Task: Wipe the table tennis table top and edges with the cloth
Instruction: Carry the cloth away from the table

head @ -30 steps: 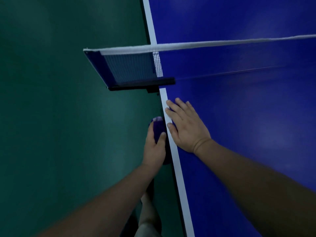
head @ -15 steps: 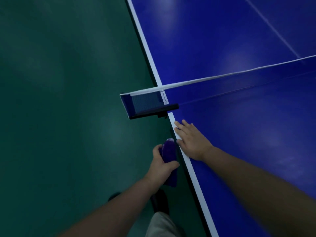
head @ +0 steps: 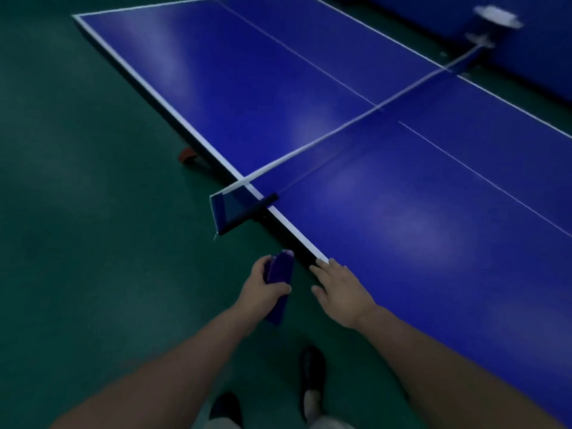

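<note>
Head view: my left hand (head: 265, 289) grips the folded blue cloth (head: 278, 284), held off the table (head: 402, 212) just beside its dark side edge, short of the net clamp (head: 244, 212). My right hand (head: 340, 292) lies flat on the white border, fingers straight and released. Far net post (head: 483, 32) carries a blurred container; contents unclear. I can read no writing. Dark shoes (head: 312, 373) on the green floor (head: 93, 212).

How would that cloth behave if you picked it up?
Probably floppy: the cloth hangs limp below the left hand gripping it. Likely light, since one hand holds it easily. It looks folded, so it may unfold if loosened.
</note>
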Tool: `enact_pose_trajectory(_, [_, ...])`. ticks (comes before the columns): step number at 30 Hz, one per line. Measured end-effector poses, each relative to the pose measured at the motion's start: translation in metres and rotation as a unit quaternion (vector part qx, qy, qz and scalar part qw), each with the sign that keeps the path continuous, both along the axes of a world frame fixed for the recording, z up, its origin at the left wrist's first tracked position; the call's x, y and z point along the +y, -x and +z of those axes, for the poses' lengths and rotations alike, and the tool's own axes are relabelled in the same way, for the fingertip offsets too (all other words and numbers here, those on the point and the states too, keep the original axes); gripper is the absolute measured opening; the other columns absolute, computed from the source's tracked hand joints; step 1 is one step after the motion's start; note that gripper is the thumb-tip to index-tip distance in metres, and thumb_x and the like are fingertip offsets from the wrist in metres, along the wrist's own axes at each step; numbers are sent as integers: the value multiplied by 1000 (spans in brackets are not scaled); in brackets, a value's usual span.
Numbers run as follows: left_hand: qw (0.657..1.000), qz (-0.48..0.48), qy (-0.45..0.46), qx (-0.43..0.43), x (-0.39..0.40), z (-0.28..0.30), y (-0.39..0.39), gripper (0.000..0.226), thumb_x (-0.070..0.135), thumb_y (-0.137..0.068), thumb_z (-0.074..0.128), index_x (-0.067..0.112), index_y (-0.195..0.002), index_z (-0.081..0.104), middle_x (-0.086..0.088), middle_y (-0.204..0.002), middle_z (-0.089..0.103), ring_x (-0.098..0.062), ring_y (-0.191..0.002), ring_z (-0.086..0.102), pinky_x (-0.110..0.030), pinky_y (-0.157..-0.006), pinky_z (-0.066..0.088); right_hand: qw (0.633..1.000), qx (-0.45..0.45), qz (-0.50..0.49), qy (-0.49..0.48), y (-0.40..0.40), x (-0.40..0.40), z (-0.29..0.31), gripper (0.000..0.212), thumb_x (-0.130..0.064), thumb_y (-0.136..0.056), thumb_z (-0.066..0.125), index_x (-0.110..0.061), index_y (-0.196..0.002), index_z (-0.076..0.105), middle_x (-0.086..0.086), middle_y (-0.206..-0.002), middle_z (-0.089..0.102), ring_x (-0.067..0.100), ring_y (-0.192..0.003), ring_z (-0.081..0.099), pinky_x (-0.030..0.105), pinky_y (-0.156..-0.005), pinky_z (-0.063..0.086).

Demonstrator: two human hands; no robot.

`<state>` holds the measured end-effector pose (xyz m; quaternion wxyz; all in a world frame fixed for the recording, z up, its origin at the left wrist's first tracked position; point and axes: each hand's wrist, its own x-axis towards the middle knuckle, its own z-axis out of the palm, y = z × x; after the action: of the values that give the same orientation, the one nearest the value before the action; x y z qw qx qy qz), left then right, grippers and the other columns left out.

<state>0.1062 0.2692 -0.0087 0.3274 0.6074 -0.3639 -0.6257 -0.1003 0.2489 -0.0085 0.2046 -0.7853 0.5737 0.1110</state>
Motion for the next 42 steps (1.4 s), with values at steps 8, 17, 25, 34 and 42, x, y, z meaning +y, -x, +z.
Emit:
enact_pose_trajectory(8, [981,-187,45,-24,48,49,62,89,26,-48,82,30,-127,42,-2,-120,54,-20,-100,61,-31,-74,55,987,18,-149,49,45,126,61,57,-42,-108,29,-23,-159,15,-4,-168,7,21,-154,1,41,-125,3])
enact_pose_trajectory(17, [930,-356,89,-13,155,92,201,72,4,-69,79,30,-125,44,-1,-113,59,-23,-94,65,-37,-75,57,942,5,-328,77,154,300,94,57,-43,-108,28,-24,-159,16,-4,-168,4,19,-154,-1,39,-124,1])
enact_pose_trajectory(25, [869,-483,103,35,330,114,362,66,4,-74,79,37,-125,54,-2,-117,63,-23,-96,68,-30,-68,55,892,19,-442,94,272,530,115,102,-65,-70,-9,-23,-158,19,-5,-167,9,19,-154,1,38,-123,0])
enact_pose_trajectory(34, [801,-592,83,34,492,121,515,60,2,-79,74,43,-118,55,0,-118,64,-25,-97,68,-36,-70,59,811,54,-573,100,390,736,122,87,-72,-88,-2,-25,-159,16,-5,-168,6,20,-154,-4,39,-122,-5])
enact_pose_trajectory(42, [764,-639,85,29,561,101,671,60,2,-78,75,37,-122,56,-2,-114,66,-24,-93,69,-39,-73,60,756,61,-646,82,505,817,102,64,-55,-104,25,-24,-159,15,-3,-168,6,21,-154,-4,41,-124,-4])
